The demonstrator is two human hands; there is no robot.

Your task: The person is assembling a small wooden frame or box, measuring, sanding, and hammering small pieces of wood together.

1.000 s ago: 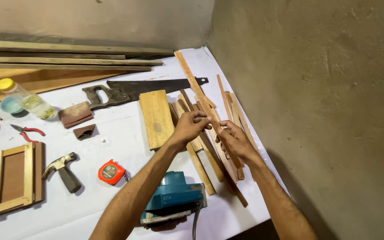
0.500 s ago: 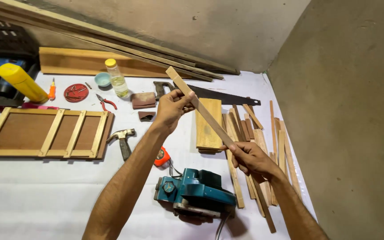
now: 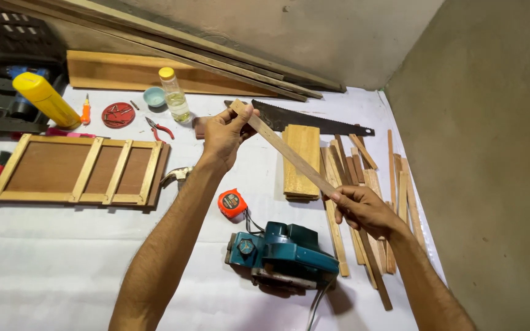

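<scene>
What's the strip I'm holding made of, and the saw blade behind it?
Strip: looks like bare, unfinished wood, pale tan and matte with faint grain. Saw blade: seemingly steel, dark grey and dull, with a toothed edge.

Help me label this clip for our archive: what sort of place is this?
Most likely a makeshift woodworking spot on a floor by a wall. A handsaw, a teal electric planer and loose wooden strips lie on a white sheet, and both hands hold a wooden slat.
</scene>
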